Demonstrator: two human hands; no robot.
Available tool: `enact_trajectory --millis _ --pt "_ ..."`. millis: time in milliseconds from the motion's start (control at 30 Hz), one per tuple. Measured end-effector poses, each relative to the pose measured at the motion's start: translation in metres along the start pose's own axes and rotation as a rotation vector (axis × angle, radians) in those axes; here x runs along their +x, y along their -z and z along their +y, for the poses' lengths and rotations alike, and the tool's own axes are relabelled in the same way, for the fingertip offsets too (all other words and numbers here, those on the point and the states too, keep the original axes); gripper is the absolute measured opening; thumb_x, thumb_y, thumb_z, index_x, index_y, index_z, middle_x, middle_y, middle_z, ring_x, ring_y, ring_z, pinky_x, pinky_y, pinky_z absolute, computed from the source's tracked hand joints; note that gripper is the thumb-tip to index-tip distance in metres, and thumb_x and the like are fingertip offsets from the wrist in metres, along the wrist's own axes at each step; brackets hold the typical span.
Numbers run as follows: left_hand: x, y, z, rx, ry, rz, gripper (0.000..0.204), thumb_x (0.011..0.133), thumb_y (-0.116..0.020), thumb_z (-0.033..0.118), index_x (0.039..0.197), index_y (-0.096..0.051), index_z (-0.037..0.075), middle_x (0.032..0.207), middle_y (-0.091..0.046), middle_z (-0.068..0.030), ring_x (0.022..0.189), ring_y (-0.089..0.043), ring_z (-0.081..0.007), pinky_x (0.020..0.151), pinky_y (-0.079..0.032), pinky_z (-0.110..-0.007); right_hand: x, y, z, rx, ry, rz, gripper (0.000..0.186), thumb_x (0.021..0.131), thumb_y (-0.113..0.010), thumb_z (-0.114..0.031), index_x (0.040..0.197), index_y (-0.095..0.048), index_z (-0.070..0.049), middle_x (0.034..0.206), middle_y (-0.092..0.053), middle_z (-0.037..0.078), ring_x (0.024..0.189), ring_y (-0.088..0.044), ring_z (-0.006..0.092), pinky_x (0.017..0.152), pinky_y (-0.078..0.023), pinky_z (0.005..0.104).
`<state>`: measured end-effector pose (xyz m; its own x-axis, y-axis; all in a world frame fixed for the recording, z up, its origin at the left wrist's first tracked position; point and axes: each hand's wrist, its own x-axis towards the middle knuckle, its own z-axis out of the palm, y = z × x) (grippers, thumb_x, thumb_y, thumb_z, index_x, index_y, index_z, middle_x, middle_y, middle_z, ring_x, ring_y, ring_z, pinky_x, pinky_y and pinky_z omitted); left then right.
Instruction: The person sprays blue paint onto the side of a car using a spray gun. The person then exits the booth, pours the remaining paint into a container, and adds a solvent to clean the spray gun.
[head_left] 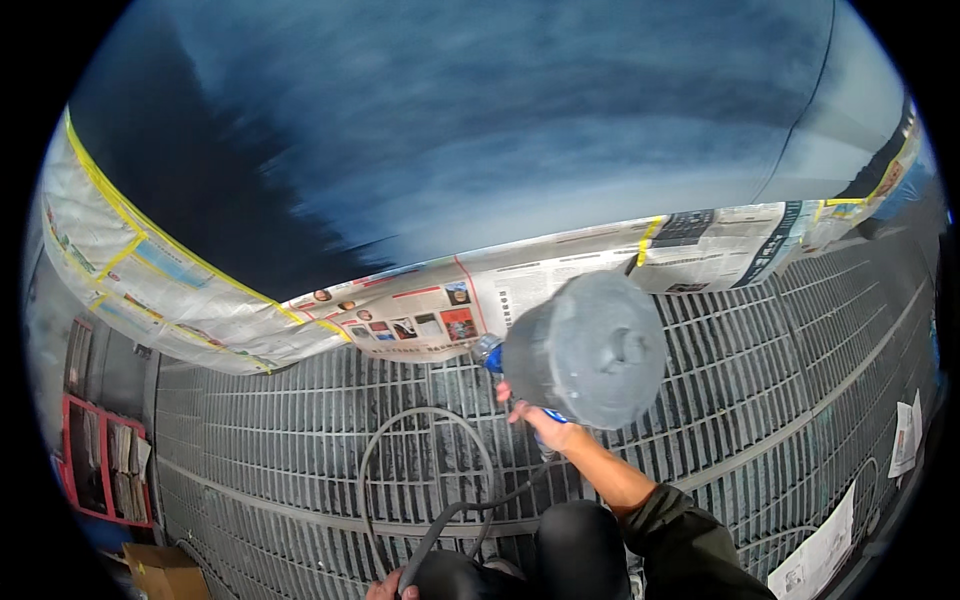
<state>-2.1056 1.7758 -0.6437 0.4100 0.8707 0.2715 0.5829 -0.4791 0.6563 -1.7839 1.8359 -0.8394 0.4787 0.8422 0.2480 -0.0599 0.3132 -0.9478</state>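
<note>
My right hand (537,415) is wrapped round the handle of a blue spray gun (493,357). On top of the gun a big grey paint cup (610,350) with a lid hides much of its body. The gun's nozzle end is close to the newspaper masking (420,310) along the lower edge of a car body panel (560,110). That panel is dark at the left and cloudy blue-grey elsewhere. At the lower edge of the view, my left hand (385,588) grips the grey air hose (450,515), partly cut off by the frame.
Yellow tape (105,185) edges the masking paper. A slatted metal grating (290,440) forms the floor, with a loop of hose (365,470) over it. A red rack with papers (105,460) and a cardboard box (165,570) stand at left; loose sheets (820,545) lie at right.
</note>
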Motion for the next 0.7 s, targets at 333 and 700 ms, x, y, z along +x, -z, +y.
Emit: enact_trajectory --millis 333,700 --pt "0.001 -0.007 0.012 0.029 0.073 -0.089 0.017 0.095 -0.059 0.01 0.105 -0.066 -0.001 0.065 -0.043 -0.0115 0.058 -0.04 -0.0208 0.053 -0.032 -0.035 -0.003 0.052 -0.063 0.153 -0.115 0.422 0.011 0.077 -0.058 0.001 0.087 -0.061 0.002 0.074 -0.06 0.009 0.056 -0.054 0.0141 0.05 -0.044 0.0275" --pt "0.004 -0.05 0.035 -0.009 -0.161 -0.255 0.009 0.09 -0.064 0.005 0.084 -0.06 0.0 0.065 -0.045 -0.0133 0.053 -0.041 -0.0296 0.049 -0.033 -0.041 -0.033 0.236 -0.127 0.017 0.22 0.866 0.012 0.075 -0.059 -0.003 0.087 -0.061 0.002 0.075 -0.062 0.01 0.059 -0.057 0.0157 0.047 -0.045 0.028"
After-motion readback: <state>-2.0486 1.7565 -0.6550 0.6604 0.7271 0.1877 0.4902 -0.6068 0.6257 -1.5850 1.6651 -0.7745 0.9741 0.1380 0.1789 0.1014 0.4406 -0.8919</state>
